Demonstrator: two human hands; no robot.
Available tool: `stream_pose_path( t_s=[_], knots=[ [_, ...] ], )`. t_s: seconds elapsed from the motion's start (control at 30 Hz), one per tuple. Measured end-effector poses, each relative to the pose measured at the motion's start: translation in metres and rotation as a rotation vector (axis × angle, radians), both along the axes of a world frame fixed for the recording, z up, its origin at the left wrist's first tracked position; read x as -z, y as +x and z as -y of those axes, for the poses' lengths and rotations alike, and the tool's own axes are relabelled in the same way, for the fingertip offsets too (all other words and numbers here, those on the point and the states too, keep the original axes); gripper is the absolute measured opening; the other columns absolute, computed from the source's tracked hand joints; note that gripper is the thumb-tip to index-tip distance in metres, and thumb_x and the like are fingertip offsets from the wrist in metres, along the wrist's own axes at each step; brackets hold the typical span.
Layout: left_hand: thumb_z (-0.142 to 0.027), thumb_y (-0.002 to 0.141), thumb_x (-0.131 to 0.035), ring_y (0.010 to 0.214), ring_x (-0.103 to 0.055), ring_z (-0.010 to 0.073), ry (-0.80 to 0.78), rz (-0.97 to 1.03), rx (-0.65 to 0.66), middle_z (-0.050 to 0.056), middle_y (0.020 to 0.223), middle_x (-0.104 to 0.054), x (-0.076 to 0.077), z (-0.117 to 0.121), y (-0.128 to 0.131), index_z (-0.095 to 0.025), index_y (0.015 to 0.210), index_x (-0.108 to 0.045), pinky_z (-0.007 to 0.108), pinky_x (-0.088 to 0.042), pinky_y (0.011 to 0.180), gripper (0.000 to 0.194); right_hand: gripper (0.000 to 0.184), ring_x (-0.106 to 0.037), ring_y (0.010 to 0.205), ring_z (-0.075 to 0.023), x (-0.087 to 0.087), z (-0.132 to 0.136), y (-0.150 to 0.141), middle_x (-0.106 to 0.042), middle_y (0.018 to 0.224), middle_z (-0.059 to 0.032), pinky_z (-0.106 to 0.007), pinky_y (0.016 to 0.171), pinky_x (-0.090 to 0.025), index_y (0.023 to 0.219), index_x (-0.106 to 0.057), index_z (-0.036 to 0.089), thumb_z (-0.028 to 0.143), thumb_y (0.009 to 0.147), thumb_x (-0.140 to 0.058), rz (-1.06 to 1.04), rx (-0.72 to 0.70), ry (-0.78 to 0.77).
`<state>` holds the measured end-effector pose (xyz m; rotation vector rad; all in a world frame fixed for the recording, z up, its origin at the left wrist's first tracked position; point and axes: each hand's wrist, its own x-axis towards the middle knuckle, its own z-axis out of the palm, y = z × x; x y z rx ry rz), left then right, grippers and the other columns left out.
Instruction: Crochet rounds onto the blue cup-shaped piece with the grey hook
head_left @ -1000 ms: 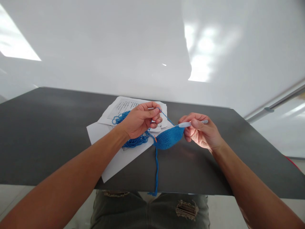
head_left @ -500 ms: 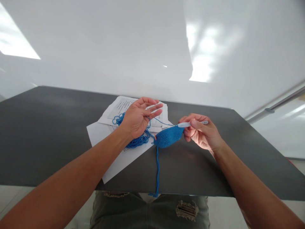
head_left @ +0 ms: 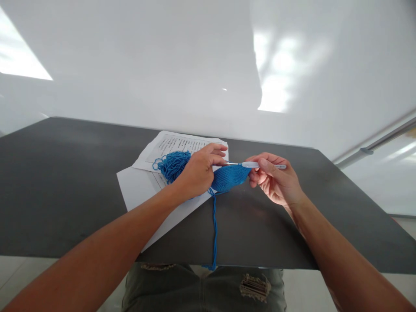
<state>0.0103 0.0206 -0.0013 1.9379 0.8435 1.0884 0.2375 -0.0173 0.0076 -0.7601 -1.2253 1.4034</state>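
Note:
My right hand (head_left: pixel 274 177) pinches the pale handle of a crochet hook (head_left: pixel 266 165), which lies level and points left. Its lower fingers touch the right end of a blue crochet piece (head_left: pixel 230 177). The hook's thin metal shaft runs along the piece's top edge. At the left end of the piece, my left hand (head_left: pixel 203 169) is closed on it with bent fingers; their tips are by the hook's tip, and the thumb is hidden. Behind the left hand lies a loose bundle of blue yarn (head_left: pixel 175 165). From the piece a twisted yarn tail (head_left: pixel 215 229) hangs towards me.
Printed paper sheets (head_left: pixel 134 184) lie under the yarn on a dark grey table (head_left: pixel 74 186). A white wall (head_left: pixel 162 65) rises at the table's far edge. My legs (head_left: pixel 182 288) are below the near edge, where the yarn tail ends.
My left hand has come down and right from above the yarn, its spread fingers closing on the crochet piece's left end. The right hand with the hook has barely moved.

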Motion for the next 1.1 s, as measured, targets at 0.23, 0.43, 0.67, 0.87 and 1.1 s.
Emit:
stream_pose_path(
  t_s=[0.23,0.43,0.67,0.87,1.1],
  knots=[
    [-0.011,0.070,-0.062,0.100,-0.070,0.0217,-0.429,0.454,0.071,0.007,0.105,-0.078,0.002,0.009,0.013,-0.016,0.109,-0.082,0.034,-0.054,0.090,0.044,0.030,-0.072,0.051,-0.0151,0.005,0.000,-0.009,-0.074,0.062,-0.0043,-0.022,0.052,-0.064,0.084,-0.081,0.014,0.041,0.079,-0.093,0.010,0.084,0.012],
    [-0.025,0.074,-0.082,0.075,-0.064,0.0136,-0.407,0.451,0.024,0.003,0.091,-0.074,0.000,0.016,0.014,-0.014,0.140,-0.070,0.026,-0.049,0.071,0.068,0.026,-0.071,0.054,-0.0133,0.010,0.002,-0.018,-0.072,0.063,-0.0031,-0.022,0.055,-0.065,0.087,-0.082,0.015,0.039,0.085,-0.088,0.015,0.138,0.075],
    [-0.022,0.077,-0.082,0.072,-0.065,0.0134,-0.270,0.422,-0.183,0.002,0.083,-0.079,-0.003,0.019,0.016,-0.015,0.143,-0.068,0.025,-0.050,0.070,0.067,0.016,-0.072,0.062,-0.0130,0.014,0.009,-0.034,-0.074,0.089,-0.0030,-0.030,0.061,-0.067,0.089,-0.081,0.018,0.033,0.089,-0.084,0.153,0.397,0.354],
    [-0.026,0.077,-0.086,0.067,-0.064,0.0129,-0.296,0.459,-0.252,0.002,0.084,-0.081,-0.005,0.020,0.016,-0.015,0.141,-0.069,0.025,-0.050,0.064,0.067,0.021,-0.074,0.067,-0.0123,0.022,0.018,-0.047,-0.076,0.091,-0.0030,-0.026,0.063,-0.062,0.118,-0.078,0.021,0.017,0.100,-0.069,0.458,0.504,0.698],
    [-0.017,0.068,-0.088,0.066,-0.066,0.0117,-0.408,0.698,-0.162,-0.001,0.079,-0.078,-0.011,0.019,0.016,-0.014,0.133,-0.072,0.023,-0.053,0.064,0.067,0.037,-0.073,0.101,-0.0191,0.024,0.018,-0.054,-0.073,0.113,-0.0122,-0.032,0.087,-0.063,0.133,-0.072,0.017,0.008,0.097,-0.071,0.742,0.664,1.060]
  ],
)
